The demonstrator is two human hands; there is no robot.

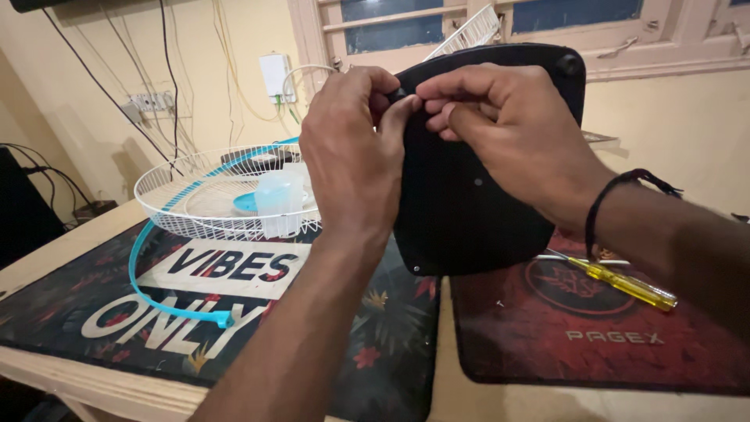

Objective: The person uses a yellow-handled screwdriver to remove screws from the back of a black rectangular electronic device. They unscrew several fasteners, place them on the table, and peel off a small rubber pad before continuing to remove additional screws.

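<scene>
I see a yellowish wall (672, 117) with loose cables and a white socket strip (150, 101), a small white box (276, 76) below a window frame (406, 31), and a wooden table (47, 258) in front of me. Two mats lie on the table: a dark floral mat (156, 312) on the left with large white block lettering, and a red mat (594, 344) on the right with a round emblem and a short line of pale lettering near its front edge. I hold one black panel (461, 203) upright above the gap between the mats, its flat side toward me, its lower edge near the table. My left hand (351, 148) grips the panel's top left edge, thumb and fingers closed around it. My right hand (500, 117) meets it there, fingertips pinched together on a small black part at the same edge; I cannot tell what that part is. A dark cord bracelet (617, 199) circles my right wrist. One white wire guard (211, 195) lies flat on the floral mat with a translucent hub (277, 199) in it, and a second white guard (469, 31) shows behind the panel. One turquoise band (156, 289) curves along the first guard and out over the mat. One yellow-handled screwdriver (625, 283) lies on the red mat, just right of the panel.
</scene>
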